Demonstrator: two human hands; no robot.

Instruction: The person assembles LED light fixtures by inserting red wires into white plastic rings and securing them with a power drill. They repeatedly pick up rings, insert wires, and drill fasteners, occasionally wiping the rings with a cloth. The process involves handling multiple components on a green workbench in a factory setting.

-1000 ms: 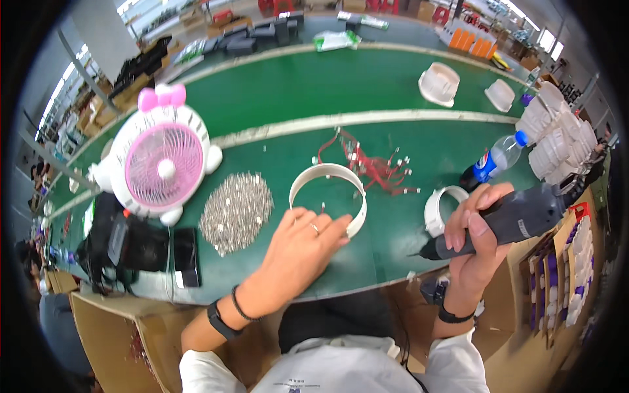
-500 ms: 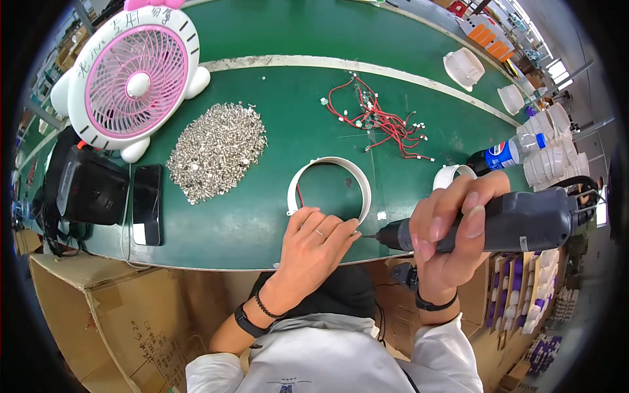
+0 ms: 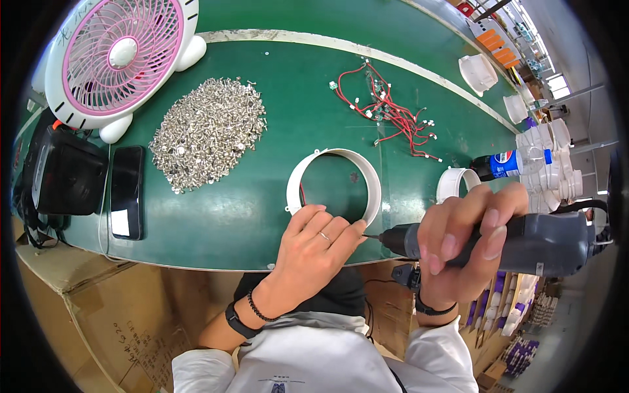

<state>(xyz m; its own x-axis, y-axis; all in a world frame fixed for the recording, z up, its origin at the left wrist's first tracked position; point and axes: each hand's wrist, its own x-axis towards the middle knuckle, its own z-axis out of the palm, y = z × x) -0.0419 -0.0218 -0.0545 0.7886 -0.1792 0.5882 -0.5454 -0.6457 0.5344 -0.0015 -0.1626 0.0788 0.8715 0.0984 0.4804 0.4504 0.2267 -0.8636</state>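
Note:
A white plastic ring point(image 3: 373, 187) stands on the green bench, a short red wire point(image 3: 302, 192) showing against its inner left wall. My left hand point(image 3: 314, 252) grips the ring's near edge with its fingers closed. In my right hand point(image 3: 466, 239) is a dark grey electric screwdriver point(image 3: 547, 243), held level and pointing left. Its thin bit reaches the left fingertips at the ring's near right side. Whether a screw sits at the tip is hidden by the fingers.
A heap of small metal screws point(image 3: 208, 134) lies to the left, red wires with white connectors point(image 3: 400, 118) beyond the ring. A phone point(image 3: 127, 193), pink-and-white fan point(image 3: 122, 52), second white ring point(image 3: 449, 185), soda bottle point(image 3: 504, 164) and stacked white parts point(image 3: 547, 134) surround the work.
The view has shifted slightly, so the bench things sit differently in the picture. Both hands keep their grips, and the screwdriver bit stays at the ring's near right side.

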